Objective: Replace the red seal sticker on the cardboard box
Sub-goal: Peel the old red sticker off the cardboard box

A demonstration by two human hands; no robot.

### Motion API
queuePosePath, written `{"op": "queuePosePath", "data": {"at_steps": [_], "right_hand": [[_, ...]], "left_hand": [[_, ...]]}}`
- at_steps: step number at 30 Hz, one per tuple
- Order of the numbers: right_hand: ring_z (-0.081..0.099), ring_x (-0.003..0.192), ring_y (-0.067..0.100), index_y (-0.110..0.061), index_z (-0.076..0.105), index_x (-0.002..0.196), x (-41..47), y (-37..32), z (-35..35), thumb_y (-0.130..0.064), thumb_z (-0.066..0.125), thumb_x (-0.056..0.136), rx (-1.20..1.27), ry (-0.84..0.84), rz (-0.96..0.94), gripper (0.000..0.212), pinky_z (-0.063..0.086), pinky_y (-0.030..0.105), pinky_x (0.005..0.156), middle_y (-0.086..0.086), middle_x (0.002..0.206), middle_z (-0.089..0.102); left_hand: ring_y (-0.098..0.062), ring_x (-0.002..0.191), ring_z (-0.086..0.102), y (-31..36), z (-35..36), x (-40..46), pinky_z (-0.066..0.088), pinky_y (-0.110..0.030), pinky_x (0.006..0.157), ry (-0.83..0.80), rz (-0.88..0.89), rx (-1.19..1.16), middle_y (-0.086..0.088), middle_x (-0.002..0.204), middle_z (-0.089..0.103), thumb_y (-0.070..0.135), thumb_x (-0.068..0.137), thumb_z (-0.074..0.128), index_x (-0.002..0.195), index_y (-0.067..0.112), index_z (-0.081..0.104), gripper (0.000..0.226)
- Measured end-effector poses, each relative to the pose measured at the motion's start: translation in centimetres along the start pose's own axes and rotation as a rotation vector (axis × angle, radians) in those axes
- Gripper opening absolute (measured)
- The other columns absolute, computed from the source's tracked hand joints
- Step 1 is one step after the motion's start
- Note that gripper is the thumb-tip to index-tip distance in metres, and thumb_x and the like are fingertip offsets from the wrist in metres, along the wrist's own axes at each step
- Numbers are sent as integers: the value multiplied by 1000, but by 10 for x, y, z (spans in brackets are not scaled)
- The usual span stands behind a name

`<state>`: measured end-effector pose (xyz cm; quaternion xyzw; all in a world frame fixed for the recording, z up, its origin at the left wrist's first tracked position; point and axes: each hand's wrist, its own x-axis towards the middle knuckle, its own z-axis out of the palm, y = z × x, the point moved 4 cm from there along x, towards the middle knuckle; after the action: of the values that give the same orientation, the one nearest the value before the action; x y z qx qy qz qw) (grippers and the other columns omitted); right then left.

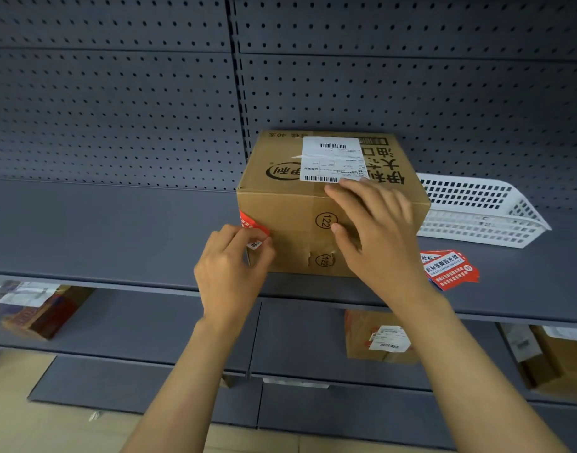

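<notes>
The red seal sticker is seen wrapped over the front-left vertical corner of the cardboard box, partly lifted, with a white-printed end showing between the fingertips of the left hand. That end is pinched by the thumb and the forefinger of the left hand, while the other fingers are curled in close against the corner of the box. The box is set on a dark grey shelf, near its front edge, with one corner turned toward the camera; a white shipping label with barcodes is stuck on its top, and circled numbers are printed on its front face. The right hand is laid flat over the front top edge of the box, fingers spread, with the fingertips reaching the lower edge of the label and the thumb pressed against the front face. To the right of the box, a small stack of red stickers is laid on the shelf, just apart from the box. Behind these, a white plastic basket is placed beside the box. A perforated back panel is seen behind the shelf, and further cardboard parcels are kept on the lower shelf.
</notes>
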<state>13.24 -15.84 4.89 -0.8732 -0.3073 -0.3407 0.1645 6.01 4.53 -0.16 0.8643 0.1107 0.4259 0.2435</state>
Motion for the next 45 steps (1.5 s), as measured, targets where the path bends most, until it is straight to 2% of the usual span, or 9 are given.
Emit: {"op": "queuePosePath", "data": {"at_steps": [5, 7, 12, 15, 19, 29, 37, 42, 45], "right_hand": [[52, 135, 25, -25, 57, 141, 0, 1, 1, -25, 66, 93, -13, -15, 10, 48, 25, 38, 115, -1, 142, 60], [50, 135, 24, -26, 57, 141, -1, 1, 0, -25, 66, 93, -15, -26, 20, 48, 25, 37, 115, -3, 143, 59], [50, 135, 24, -26, 57, 140, 0, 1, -2, -24, 66, 93, -2, -36, 40, 48, 26, 38, 115, -3, 143, 58], [49, 136, 24, -26, 56, 140, 0, 0, -2, -23, 67, 93, 1, -41, 41, 49, 26, 38, 115, -3, 143, 58], [48, 136, 24, -26, 55, 141, -1, 0, -2, -23, 67, 94, -8, -54, 39, 49, 24, 37, 116, -2, 144, 57], [50, 134, 26, -25, 57, 140, -2, 3, -6, -20, 70, 92, 13, -71, 27, 50, 27, 40, 115, -1, 142, 58], [48, 137, 27, -26, 55, 142, 0, 0, -10, -26, 69, 93, 34, -114, 54, 51, 26, 42, 117, -1, 144, 57], [33, 149, 22, -31, 47, 149, 14, -24, -25, -40, 64, 93, 175, -77, 93, 59, 19, 42, 124, -5, 153, 49], [45, 138, 19, -30, 53, 144, 25, -53, -38, -41, 70, 89, 228, 6, 12, 59, 28, 40, 119, -5, 143, 55]], "left_hand": [[5, 94, 61, -11, 0, -6, 59, -33, 77, -17, -144, -269, 5, 115, 58, 14, 90, 72, 89, 16, 72, 3], [13, 93, 59, -12, -1, -8, 58, -29, 75, -20, -193, -332, 7, 120, 59, 16, 93, 71, 89, 14, 69, 5], [-8, 72, 65, -30, -7, -10, 53, -44, 64, -23, -433, -470, 12, 98, 74, 13, 98, 52, 89, 12, 56, 10], [-15, 53, 42, -34, -14, -10, 37, -41, 49, -39, -488, -468, -5, 75, 63, 9, 100, 48, 93, 12, 53, 9], [-9, 47, 31, -36, -20, -4, 28, -31, 45, -60, -467, -483, -16, 68, 52, 11, 103, 45, 94, 14, 49, 10], [-1, 51, 41, -47, -35, 10, 33, -23, 51, 27, -494, -508, 3, 73, 46, 12, 107, 38, 99, 11, 40, 8], [0, 78, 62, -43, -75, 40, 53, -50, 91, 158, -474, -572, 12, 81, 53, 21, 104, 42, 89, 33, 43, 20], [-5, 82, 60, 7, -84, 45, 52, -58, 92, 158, -441, -694, 32, 73, 59, 21, 103, 45, 88, 34, 46, 19], [-6, 80, 60, 47, -86, 45, 53, -55, 90, 141, -382, -822, 29, 73, 61, 16, 104, 43, 89, 31, 47, 21]]}}
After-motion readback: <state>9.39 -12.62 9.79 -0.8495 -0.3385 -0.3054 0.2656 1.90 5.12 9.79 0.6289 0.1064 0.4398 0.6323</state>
